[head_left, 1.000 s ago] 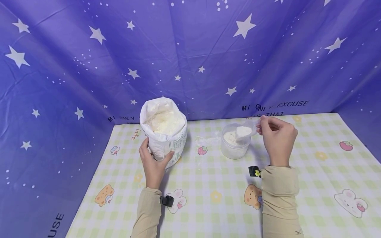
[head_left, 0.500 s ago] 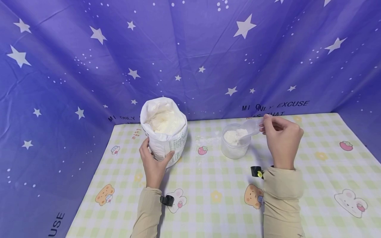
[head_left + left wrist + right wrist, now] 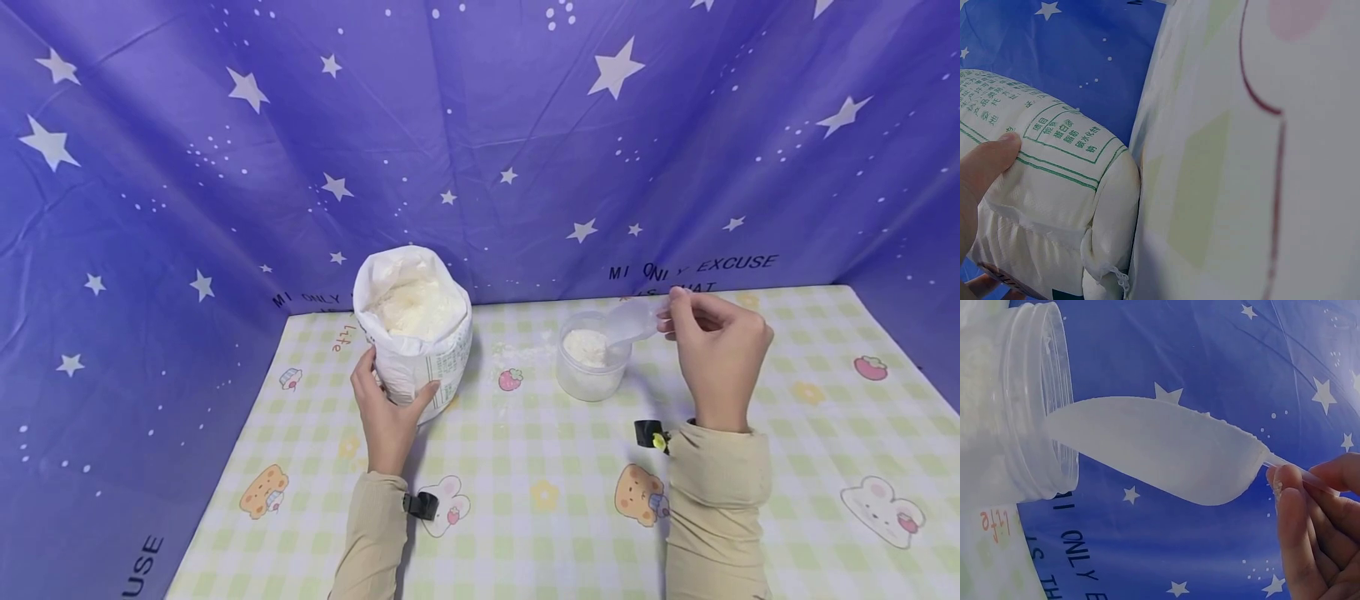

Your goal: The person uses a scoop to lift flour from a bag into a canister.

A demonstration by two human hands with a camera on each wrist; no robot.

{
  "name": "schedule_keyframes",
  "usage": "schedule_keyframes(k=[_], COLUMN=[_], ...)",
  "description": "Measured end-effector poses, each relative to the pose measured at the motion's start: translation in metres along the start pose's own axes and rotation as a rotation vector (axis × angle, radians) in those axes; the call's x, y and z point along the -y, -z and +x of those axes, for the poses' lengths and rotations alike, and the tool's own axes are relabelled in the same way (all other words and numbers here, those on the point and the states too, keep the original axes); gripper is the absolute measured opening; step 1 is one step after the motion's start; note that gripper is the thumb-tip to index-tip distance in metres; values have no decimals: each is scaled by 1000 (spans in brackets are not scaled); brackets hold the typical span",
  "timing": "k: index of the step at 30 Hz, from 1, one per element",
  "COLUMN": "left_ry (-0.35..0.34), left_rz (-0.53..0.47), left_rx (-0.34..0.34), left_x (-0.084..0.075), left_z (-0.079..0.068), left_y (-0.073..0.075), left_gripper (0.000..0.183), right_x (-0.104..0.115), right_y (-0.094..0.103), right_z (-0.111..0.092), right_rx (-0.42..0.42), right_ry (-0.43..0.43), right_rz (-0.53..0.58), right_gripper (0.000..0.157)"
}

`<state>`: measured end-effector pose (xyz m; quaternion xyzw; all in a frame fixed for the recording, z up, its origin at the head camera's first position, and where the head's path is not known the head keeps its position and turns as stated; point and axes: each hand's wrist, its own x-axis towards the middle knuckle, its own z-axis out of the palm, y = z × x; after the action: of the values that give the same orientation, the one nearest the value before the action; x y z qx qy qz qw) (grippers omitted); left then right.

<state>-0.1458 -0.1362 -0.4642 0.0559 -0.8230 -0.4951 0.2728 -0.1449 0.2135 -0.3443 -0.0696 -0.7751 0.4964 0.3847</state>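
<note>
My left hand (image 3: 386, 417) grips the near side of an open white bag of flour (image 3: 408, 354), thumb in front and fingers round its left side. Green print and a stitched bottom edge show on the bag (image 3: 1054, 169) in the left wrist view. With thumb and fingertips my right hand (image 3: 716, 354) pinches the thin handle of a clear plastic scoop (image 3: 633, 321). The scoop (image 3: 1160, 447) tilts down, its tip at the mouth of a clear round jar (image 3: 1035, 400). White flour (image 3: 587, 347) lies inside the jar (image 3: 591, 385), which stands upright on the table.
A green checked cloth with cartoon prints covers the table (image 3: 543, 550). Some spilled flour (image 3: 525, 352) lies between bag and jar. Behind the table hangs a blue curtain (image 3: 480, 125) with white stars.
The scoop has tipped over the jar and its flour has slid in. My right hand has moved slightly right and turned. The left hand and bag have stayed put.
</note>
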Motion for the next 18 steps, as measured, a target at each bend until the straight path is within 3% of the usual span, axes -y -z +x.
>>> schedule_keyframes(k=[13,18], left_ry=[-2,9], left_rz=[0,-5], left_rx=[8,4], left_x=[0,-2], left_z=[1,0], left_y=[3,1], left_gripper=[98,98], right_x=[-3,7], right_y=[-7,-16], right_z=[0,1], right_rx=[-8,11], right_ry=[-138,-132], right_rz=[203,250], right_gripper=[24,25])
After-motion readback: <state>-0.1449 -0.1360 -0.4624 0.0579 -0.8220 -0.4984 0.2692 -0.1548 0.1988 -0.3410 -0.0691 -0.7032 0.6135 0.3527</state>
